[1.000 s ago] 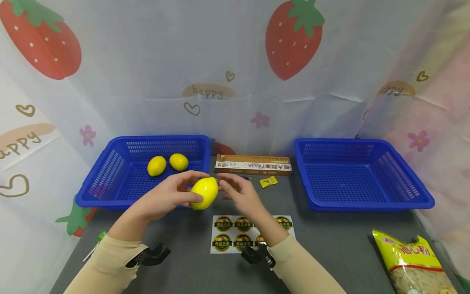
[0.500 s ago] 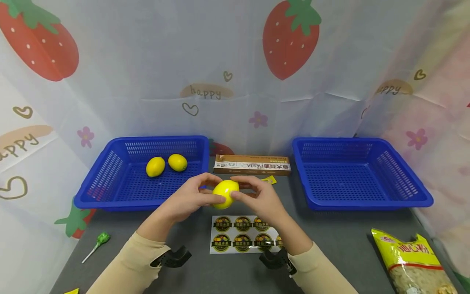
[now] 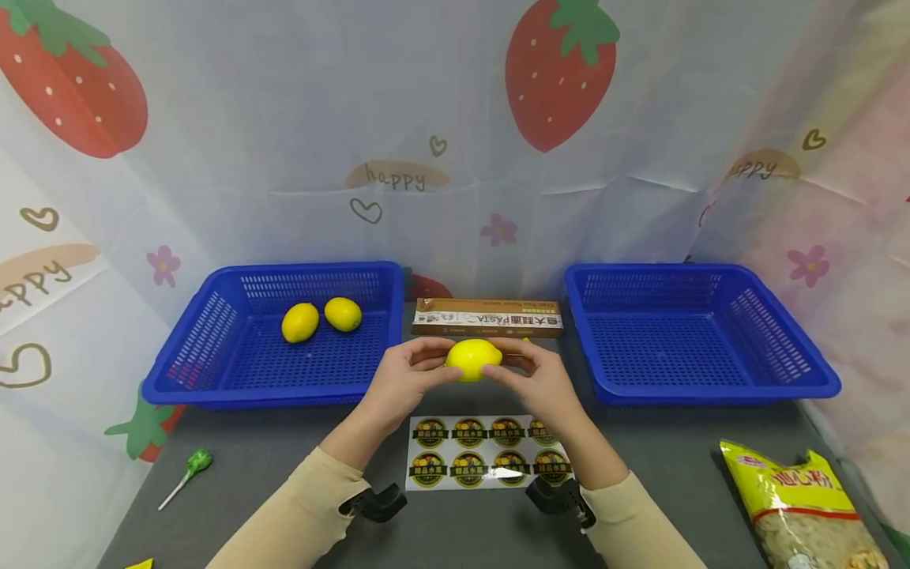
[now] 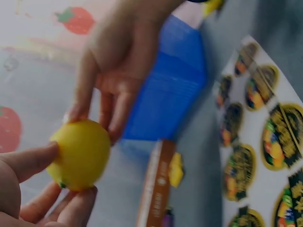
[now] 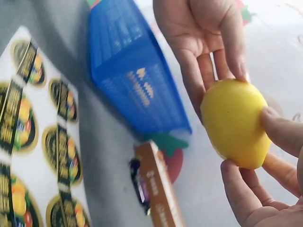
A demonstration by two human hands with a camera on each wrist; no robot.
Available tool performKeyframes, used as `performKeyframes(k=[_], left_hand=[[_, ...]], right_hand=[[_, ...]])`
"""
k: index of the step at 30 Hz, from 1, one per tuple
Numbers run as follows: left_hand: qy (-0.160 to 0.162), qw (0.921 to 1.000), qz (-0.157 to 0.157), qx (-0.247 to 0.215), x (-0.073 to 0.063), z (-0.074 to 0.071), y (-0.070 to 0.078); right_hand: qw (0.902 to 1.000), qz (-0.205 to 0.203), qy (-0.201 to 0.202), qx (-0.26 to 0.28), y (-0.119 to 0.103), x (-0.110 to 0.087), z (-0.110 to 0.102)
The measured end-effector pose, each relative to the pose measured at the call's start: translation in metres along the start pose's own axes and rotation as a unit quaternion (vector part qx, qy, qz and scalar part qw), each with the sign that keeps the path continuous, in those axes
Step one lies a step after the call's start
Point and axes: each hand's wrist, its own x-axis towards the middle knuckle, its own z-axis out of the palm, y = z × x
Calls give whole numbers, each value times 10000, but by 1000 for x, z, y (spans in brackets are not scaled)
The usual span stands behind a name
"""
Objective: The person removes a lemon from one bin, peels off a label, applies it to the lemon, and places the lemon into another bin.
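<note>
A yellow lemon (image 3: 473, 360) is held up between both hands over the middle of the table, lying sideways. My left hand (image 3: 407, 382) pinches its left end between thumb and fingers. At the opposite end, my right hand (image 3: 535, 382) grips it the same way. The left wrist view shows the lemon (image 4: 81, 155) with a small green spot near the left fingers. Below the hands lies a white sheet of round fruit stickers (image 3: 487, 454). Two more lemons, one (image 3: 300, 322) beside the other (image 3: 344, 314), rest in the left blue basket (image 3: 249, 393).
Another blue basket (image 3: 718, 390) stands at the right. Between the baskets, at the back, lies a pasta box (image 3: 487, 318), with a small yellow-wrapped candy (image 4: 176, 170) near it. A green lollipop (image 3: 193, 468) is front left, and a yellow food bag (image 3: 803, 506) front right.
The lemon has moved right, away from the left basket, and turned from tilted to sideways. My right hand, earlier just beside it, now grips it too.
</note>
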Motion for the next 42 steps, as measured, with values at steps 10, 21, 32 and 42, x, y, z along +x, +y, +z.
performKeyframes(k=[10, 21, 32, 42], left_hand=[[377, 9960, -267, 771, 26, 19, -37], [322, 9946, -506, 843, 41, 27, -63], [157, 9907, -573, 1224, 44, 28, -70], [80, 9894, -763, 1234, 41, 21, -67]], right_hand=[[9962, 824, 170, -225, 38, 11, -5], [9908, 1220, 60, -582, 66, 22, -2], [9897, 1423, -16, -134, 74, 21, -1], [9903, 1380, -36, -173, 73, 20, -4]])
